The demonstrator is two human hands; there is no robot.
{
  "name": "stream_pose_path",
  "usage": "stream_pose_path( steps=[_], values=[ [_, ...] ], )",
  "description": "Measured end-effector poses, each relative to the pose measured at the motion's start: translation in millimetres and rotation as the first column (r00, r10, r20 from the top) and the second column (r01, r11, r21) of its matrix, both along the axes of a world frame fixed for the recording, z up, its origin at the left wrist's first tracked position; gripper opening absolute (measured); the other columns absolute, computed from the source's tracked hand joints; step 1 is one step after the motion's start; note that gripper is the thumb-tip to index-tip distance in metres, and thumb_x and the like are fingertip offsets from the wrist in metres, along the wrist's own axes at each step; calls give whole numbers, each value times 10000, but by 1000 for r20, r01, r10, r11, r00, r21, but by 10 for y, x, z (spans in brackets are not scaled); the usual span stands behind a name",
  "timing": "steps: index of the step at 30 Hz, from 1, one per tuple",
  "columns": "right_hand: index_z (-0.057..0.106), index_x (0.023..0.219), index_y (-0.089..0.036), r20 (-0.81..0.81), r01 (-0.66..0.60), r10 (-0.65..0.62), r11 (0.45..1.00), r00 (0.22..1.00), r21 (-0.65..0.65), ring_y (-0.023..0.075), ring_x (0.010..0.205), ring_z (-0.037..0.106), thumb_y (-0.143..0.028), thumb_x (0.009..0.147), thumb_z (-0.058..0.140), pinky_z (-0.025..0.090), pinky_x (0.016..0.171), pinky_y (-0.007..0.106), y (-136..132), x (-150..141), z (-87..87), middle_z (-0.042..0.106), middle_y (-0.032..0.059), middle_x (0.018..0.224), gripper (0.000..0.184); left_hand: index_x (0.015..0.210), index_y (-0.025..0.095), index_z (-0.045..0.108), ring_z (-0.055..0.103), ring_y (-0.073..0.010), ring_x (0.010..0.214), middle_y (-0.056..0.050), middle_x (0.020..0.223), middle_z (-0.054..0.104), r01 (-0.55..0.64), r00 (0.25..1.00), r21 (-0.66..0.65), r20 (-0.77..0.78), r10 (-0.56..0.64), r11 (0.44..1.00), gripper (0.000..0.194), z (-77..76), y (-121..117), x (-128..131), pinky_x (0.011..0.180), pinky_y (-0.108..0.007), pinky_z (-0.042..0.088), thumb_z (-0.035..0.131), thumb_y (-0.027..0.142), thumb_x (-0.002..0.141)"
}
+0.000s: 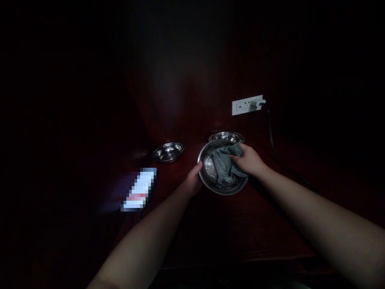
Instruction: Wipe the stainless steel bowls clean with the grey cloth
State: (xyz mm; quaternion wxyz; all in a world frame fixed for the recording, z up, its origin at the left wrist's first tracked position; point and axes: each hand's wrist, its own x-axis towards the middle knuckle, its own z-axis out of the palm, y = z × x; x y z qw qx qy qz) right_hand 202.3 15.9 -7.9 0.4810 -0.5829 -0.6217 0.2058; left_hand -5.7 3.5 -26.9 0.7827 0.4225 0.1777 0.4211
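A shiny metal bowl (209, 173) is tilted toward me above the dark red table. My left hand (194, 179) grips its left rim, thumb on the inside edge and the other fingers hidden beneath. Bunched inside the bowl lies a grey-green cloth (224, 166). My right hand (248, 159) is closed on this cloth at the bowl's right side, pressing it near the rim. Behind the held bowl, partly covered by it, stands another metal bowl (227, 137). A third metal bowl (169, 153) rests farther left on the table.
At the left, a lit screen (140, 190), blurred out, glows beside my left forearm. A white wall socket (247, 105) with a plugged-in charger is at the back right. Its dark cable (271, 130) runs down behind my right arm. The surroundings are very dark.
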Motion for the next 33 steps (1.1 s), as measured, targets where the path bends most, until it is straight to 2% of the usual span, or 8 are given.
stream_pose_path(
  steps=[2, 4, 7, 13, 22, 29, 33],
  values=[
    [598, 925, -168, -119, 47, -45, 999, 992, 15, 195, 756, 639, -219, 691, 591, 507, 713, 341, 40, 19, -29, 677, 60, 871, 240, 1157, 155, 568, 459, -310, 1206, -123, 1199, 596, 32, 999, 36, 28, -33, 999, 548, -17, -7, -13, 1016, -483, 312, 529, 524, 753],
    [599, 940, -160, -161, 114, -104, 992, 982, 60, 207, 813, 641, -230, 678, 606, 501, 759, 354, 54, 28, -33, 676, 73, 920, 271, 1170, 187, 551, 478, -303, 1187, -116, 1221, 581, 60, 998, 63, 21, -62, 996, 527, -38, -16, -16, 994, -495, 332, 585, 476, 731],
    [598, 953, -155, -100, 131, -120, 985, 988, 112, 218, 833, 637, -229, 668, 611, 495, 780, 365, 24, 9, 1, 673, 79, 925, 294, 1092, 153, 592, 522, -302, 1135, -130, 1139, 627, 46, 999, 65, -19, -44, 997, 453, -70, -21, -5, 983, -488, 347, 642, 389, 708],
    [596, 965, -154, -31, 131, -129, 986, 991, 105, 230, 831, 631, -229, 671, 597, 494, 782, 365, -43, -41, 45, 664, 92, 925, 303, 1001, 109, 639, 556, -306, 1088, -135, 1025, 674, 33, 998, -2, -45, -33, 999, 387, -56, 4, 20, 982, -479, 358, 590, 400, 750],
    [602, 966, -149, 11, 121, -123, 986, 992, 114, 212, 805, 626, -205, 676, 570, 490, 763, 362, -35, -34, 50, 664, 85, 910, 297, 1041, 107, 627, 514, -304, 1149, -137, 1060, 662, 65, 997, -11, -45, -65, 998, 408, -15, 6, 15, 1010, -480, 331, 533, 410, 785],
    [611, 969, -142, 29, 162, -167, 978, 986, 131, 212, 817, 619, -215, 686, 562, 474, 773, 355, -82, -46, 106, 664, 84, 899, 296, 1024, 102, 635, 518, -310, 1142, -142, 1052, 665, 65, 996, -5, -68, -65, 998, 413, -3, 1, 7, 1006, -486, 333, 546, 420, 776],
    [610, 939, -153, -18, 151, -150, 982, 989, 115, 206, 805, 617, -238, 707, 547, 472, 770, 354, -60, -28, 72, 664, 77, 894, 255, 1083, 88, 605, 509, -315, 1153, -154, 1072, 654, 86, 995, -8, -55, -87, 996, 448, -9, 9, 7, 1010, -497, 325, 533, 416, 787]
  ],
)
